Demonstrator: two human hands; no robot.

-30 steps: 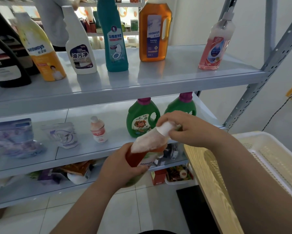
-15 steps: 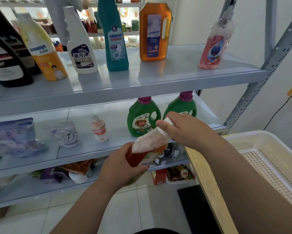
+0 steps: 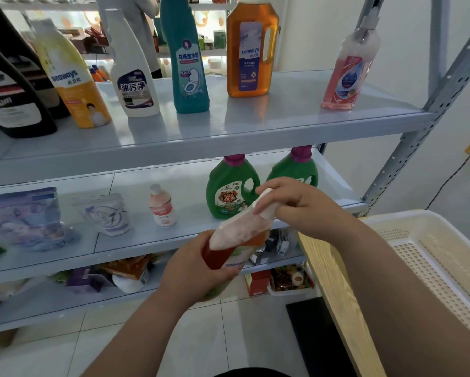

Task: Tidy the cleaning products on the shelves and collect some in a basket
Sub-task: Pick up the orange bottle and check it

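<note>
Two hands: both on one bottle (image 3: 239,235), held tilted in mid-air before the middle shelf (image 3: 136,238).
Left hand (image 3: 193,268): fingers wrapped round the lower body.
Right hand (image 3: 302,208): fingers curled over the white cap (image 3: 266,205).
Basket (image 3: 391,221): on the wooden table (image 3: 326,268), apart from the bottle.
Risk: a cap loosened at this tilt could spill liquid onto the floor (image 3: 255,336).

Only one camera was there, worn on the person's head. It looked forward and down, very near the left hand (image 3: 190,268) and right hand (image 3: 302,208), facing the shelves (image 3: 228,148), the basket (image 3: 391,216) on its right.
</note>
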